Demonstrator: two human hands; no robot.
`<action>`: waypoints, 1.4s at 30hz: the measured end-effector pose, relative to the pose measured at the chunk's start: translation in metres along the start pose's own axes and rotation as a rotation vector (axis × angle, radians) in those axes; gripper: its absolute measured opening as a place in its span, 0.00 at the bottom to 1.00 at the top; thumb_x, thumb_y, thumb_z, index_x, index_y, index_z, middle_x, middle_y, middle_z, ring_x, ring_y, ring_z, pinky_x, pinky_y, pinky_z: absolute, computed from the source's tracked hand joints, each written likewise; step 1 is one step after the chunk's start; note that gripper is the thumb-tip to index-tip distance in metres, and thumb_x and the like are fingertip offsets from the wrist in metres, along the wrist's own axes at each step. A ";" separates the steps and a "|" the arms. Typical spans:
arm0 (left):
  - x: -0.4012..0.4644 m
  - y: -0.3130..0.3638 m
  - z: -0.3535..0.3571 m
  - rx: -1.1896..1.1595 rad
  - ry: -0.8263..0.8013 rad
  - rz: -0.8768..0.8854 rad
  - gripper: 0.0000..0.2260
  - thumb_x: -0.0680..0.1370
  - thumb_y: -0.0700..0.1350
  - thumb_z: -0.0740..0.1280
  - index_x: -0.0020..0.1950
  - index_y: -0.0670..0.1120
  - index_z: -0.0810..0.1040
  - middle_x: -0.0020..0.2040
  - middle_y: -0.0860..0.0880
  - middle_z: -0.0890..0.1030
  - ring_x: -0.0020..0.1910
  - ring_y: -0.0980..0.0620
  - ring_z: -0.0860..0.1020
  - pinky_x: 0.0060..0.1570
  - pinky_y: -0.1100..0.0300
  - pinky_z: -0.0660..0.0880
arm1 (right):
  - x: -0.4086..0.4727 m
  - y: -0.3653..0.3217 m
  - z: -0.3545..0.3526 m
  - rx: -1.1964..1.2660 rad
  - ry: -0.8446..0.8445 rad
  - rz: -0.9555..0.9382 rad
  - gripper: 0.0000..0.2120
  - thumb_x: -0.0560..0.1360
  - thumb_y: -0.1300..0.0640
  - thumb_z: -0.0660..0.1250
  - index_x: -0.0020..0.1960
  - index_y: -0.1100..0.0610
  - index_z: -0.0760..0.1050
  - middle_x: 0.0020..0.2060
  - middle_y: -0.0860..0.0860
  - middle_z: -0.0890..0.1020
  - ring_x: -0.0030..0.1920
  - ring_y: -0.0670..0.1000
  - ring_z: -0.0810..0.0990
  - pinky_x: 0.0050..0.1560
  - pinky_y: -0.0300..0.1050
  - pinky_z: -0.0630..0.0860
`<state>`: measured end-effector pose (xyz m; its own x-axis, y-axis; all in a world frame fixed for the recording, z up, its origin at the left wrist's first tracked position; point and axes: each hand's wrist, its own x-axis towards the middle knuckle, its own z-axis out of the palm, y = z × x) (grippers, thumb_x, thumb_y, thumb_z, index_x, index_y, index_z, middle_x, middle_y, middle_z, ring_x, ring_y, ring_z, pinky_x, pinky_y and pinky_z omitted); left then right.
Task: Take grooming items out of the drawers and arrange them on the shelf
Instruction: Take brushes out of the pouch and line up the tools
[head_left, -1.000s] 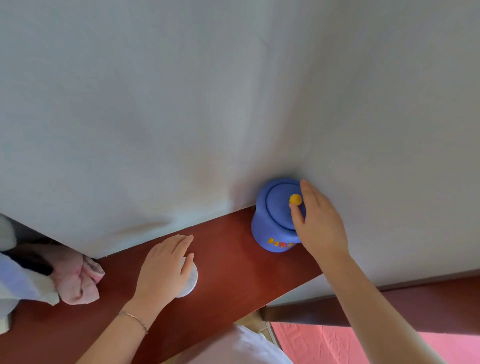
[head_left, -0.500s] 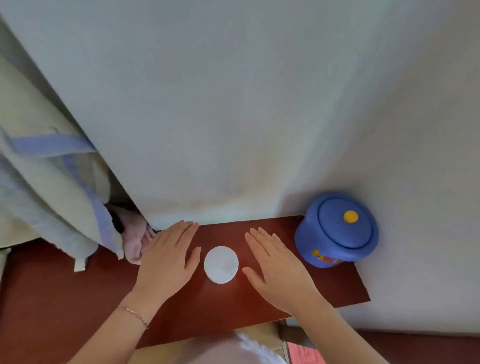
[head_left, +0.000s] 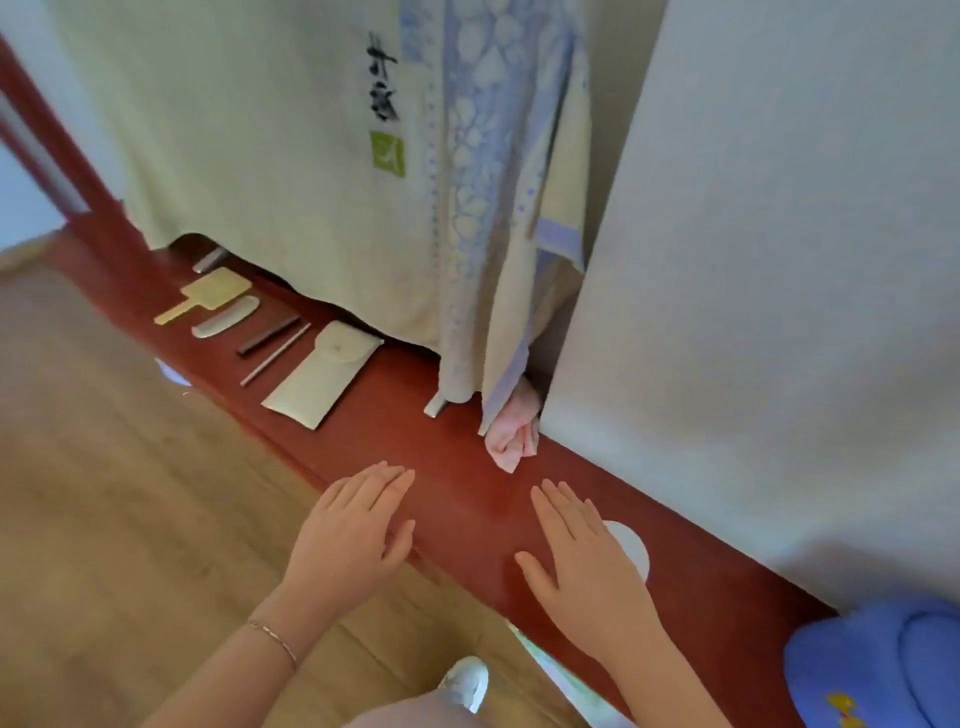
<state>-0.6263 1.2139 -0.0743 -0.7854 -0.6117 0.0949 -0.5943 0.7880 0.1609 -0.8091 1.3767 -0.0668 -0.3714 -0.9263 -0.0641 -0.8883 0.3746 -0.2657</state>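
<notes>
A long red-brown shelf (head_left: 457, 467) runs diagonally from upper left to lower right. On its far left lie a pale hand mirror (head_left: 208, 296), a white comb (head_left: 224, 323), a dark stick (head_left: 268, 335), a thin pale stick (head_left: 275, 354) and a cream pouch (head_left: 322, 374). My left hand (head_left: 353, 535) hovers flat over the shelf's front edge, holding nothing. My right hand (head_left: 582, 566) is spread flat over the shelf and partly covers a small white round jar (head_left: 631, 545). A blue lidded pot (head_left: 878, 670) stands at the lower right.
Cream and blue towels (head_left: 467, 208) hang down behind the shelf, and a pale cloth (head_left: 779, 260) hangs on the right. A pink cloth (head_left: 511, 436) is bunched on the shelf below them. Wooden flooring (head_left: 104, 519) lies to the left.
My view has swung left, bringing the row of laid-out items into sight. Both hands have moved left along the shelf, away from the white jar and the blue pot.
</notes>
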 end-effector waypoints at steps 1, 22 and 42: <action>-0.010 -0.009 -0.003 0.014 0.009 -0.034 0.21 0.73 0.53 0.58 0.61 0.45 0.77 0.57 0.50 0.79 0.59 0.52 0.76 0.59 0.59 0.64 | 0.006 -0.008 0.001 0.029 0.025 -0.058 0.33 0.74 0.38 0.45 0.75 0.53 0.56 0.73 0.46 0.57 0.72 0.44 0.50 0.68 0.43 0.40; -0.044 -0.235 -0.044 0.025 0.072 -0.289 0.21 0.73 0.54 0.56 0.61 0.47 0.76 0.56 0.52 0.80 0.58 0.52 0.77 0.59 0.60 0.66 | 0.157 -0.179 0.046 0.055 -0.008 -0.182 0.38 0.71 0.36 0.40 0.75 0.54 0.52 0.75 0.49 0.56 0.73 0.42 0.47 0.69 0.37 0.40; 0.068 -0.313 -0.013 -0.137 -0.094 0.131 0.22 0.74 0.54 0.56 0.62 0.45 0.76 0.58 0.50 0.79 0.60 0.51 0.76 0.59 0.57 0.69 | 0.217 -0.241 0.064 0.083 -0.092 0.193 0.30 0.80 0.46 0.52 0.76 0.54 0.46 0.76 0.48 0.50 0.75 0.45 0.45 0.73 0.40 0.40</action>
<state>-0.4911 0.9249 -0.1050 -0.8708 -0.4906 0.0324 -0.4622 0.8393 0.2862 -0.6585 1.0825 -0.0784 -0.5025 -0.8392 -0.2079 -0.7766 0.5438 -0.3181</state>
